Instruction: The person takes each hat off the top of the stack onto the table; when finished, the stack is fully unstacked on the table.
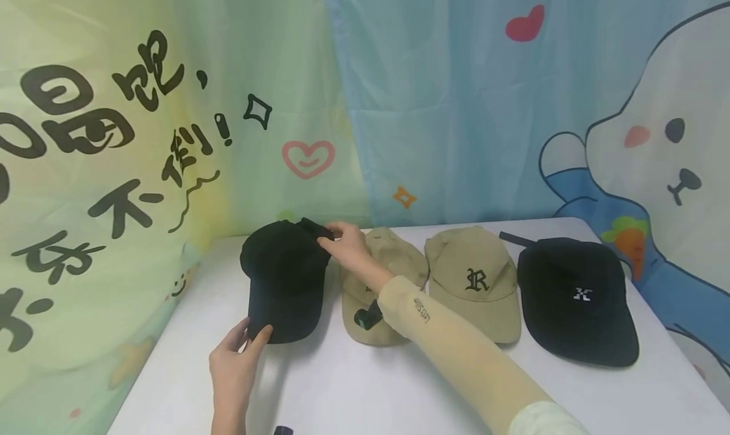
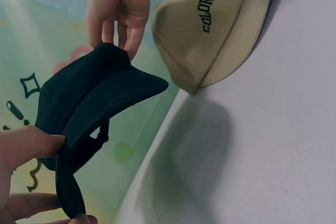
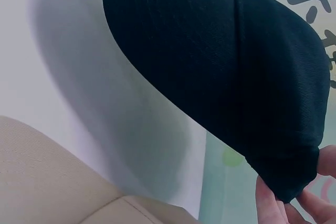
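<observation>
A plain black baseball cap is held up at the left end of the white table, brim toward me, its shadow falling below. My left hand pinches the lower left of the brim, the thumb on top in the left wrist view. At the cap's upper right edge, my right hand grips the crown between thumb and fingers. The right wrist view shows those fingers bunching the cloth of the black cap. Part of a beige cap lies hidden behind my right forearm.
A second beige cap with a dark letter R lies on the white table. To its right sits another black cap with a small white mark and a strap sticking out. A printed curtain hangs behind the table.
</observation>
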The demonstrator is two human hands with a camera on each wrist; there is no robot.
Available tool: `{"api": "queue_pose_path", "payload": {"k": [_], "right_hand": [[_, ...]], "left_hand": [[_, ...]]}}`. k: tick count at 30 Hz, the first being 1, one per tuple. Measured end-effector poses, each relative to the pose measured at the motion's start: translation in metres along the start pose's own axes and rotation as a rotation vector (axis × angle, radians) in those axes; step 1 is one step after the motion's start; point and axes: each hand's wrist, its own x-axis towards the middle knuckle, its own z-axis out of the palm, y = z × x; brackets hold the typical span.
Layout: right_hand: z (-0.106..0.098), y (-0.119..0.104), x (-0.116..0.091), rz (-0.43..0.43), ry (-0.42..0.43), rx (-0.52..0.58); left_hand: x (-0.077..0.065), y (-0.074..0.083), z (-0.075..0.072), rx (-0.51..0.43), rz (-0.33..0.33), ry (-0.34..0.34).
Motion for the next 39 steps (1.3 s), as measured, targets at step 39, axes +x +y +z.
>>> {"api": "queue_pose_path", "payload": {"k": [39], "right_hand": [[0.015, 0.024, -0.001, -0.045, 0.004, -0.045]], "left_hand": [[-0.001, -0.019, 0.003, 0.053, -0.046, -0.012]]}}
